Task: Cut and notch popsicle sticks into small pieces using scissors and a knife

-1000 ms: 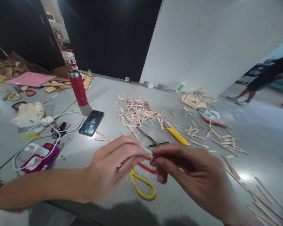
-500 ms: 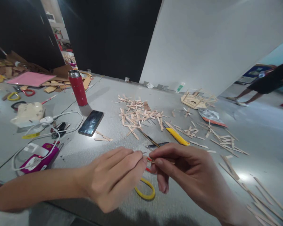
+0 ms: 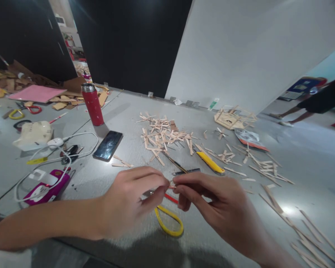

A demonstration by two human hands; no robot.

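My left hand (image 3: 128,204) and my right hand (image 3: 214,199) meet at the fingertips over the near part of the grey table. Both are closed in a pinch on a small thin wooden piece (image 3: 172,183), mostly hidden by the fingers. Directly below them lies a pair of scissors with a yellow handle loop (image 3: 173,233) and a red part; my left hand covers some of it. Just beyond the fingers are a dark pen (image 3: 192,171) and a slim dark tool (image 3: 174,162). A yellow utility knife (image 3: 210,162) rests past my right hand.
A heap of wooden sticks (image 3: 167,136) fills the middle, with more sticks (image 3: 304,234) at right. Behind stands a stick frame (image 3: 231,118). At left are a phone (image 3: 108,146), a red bottle (image 3: 92,106) and a purple power strip (image 3: 48,190) with cables. A person's legs (image 3: 298,111) show far right.
My left hand has shifted slightly and its fingers have lifted, showing more of the scissors. My right hand has moved a little left, its lower fingers curling in. The pinch continues.
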